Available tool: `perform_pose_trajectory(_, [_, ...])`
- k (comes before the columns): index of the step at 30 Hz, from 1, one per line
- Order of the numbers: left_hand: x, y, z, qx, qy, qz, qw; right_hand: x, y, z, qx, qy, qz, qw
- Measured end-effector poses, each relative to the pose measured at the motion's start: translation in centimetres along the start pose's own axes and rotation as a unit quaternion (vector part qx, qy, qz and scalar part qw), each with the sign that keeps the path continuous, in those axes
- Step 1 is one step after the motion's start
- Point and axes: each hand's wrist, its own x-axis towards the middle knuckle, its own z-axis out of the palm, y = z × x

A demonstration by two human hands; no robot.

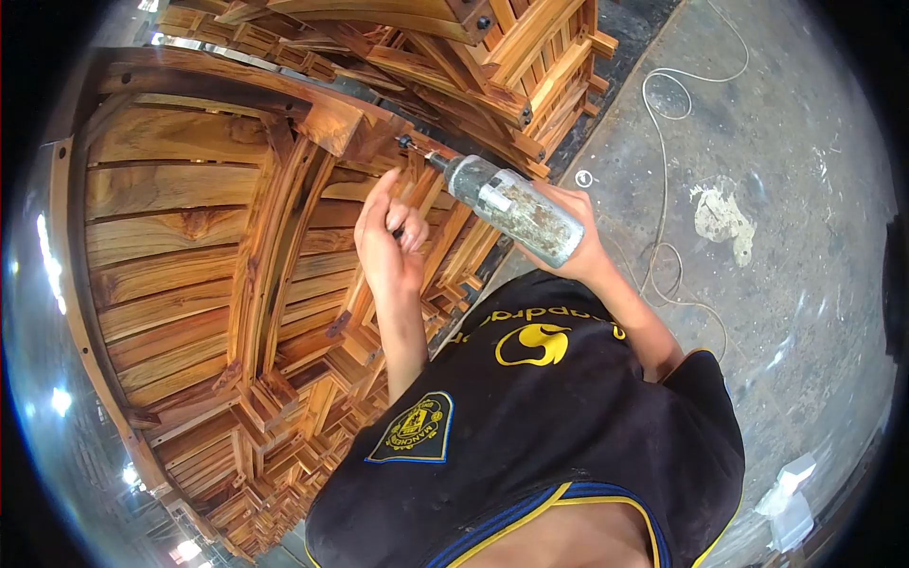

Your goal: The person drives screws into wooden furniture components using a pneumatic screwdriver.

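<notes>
My right hand (579, 230) is wrapped round a worn grey power drill (516, 210), mostly from below, so its handle is hidden. A slim metal bit runs from the drill's dark front to a small black foot (404, 141) at the end of a wooden leg (374, 135). Just left of the drill is my left hand (390, 241), raised with the index finger stretched out. Its other fingers are curled round a small dark piece (398, 233), too small to make out fully.
Slatted wooden furniture (180, 222) lies tipped over, filling the left side. More wooden frames (530, 57) stand at the top, with black feet on their leg ends. A pale cord (665, 161) loops across the stained grey floor (795, 208) at right.
</notes>
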Motion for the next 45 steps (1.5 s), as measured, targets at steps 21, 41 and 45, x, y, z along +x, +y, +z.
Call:
perform_pose_trajectory(21, [8.2, -2.8, -0.5, -0.008, 0.087, 0.140, 0.986, 0.0, -1.5, 0.5, 0.009, -0.006, 0.085, 0.996])
perform_pose_trajectory(41, [9.8, -3.6, -1.9, 0.023, 0.077, 0.198, 0.977, -1.2, -1.6, 1.9, 0.066, 0.028, 0.131, 0.989])
perform_pose_trajectory(45, [9.9, -3.7, -1.9, 0.021, 0.084, 0.189, 0.978, -0.9, -1.7, 1.8, 0.062, 0.024, 0.126, 0.990])
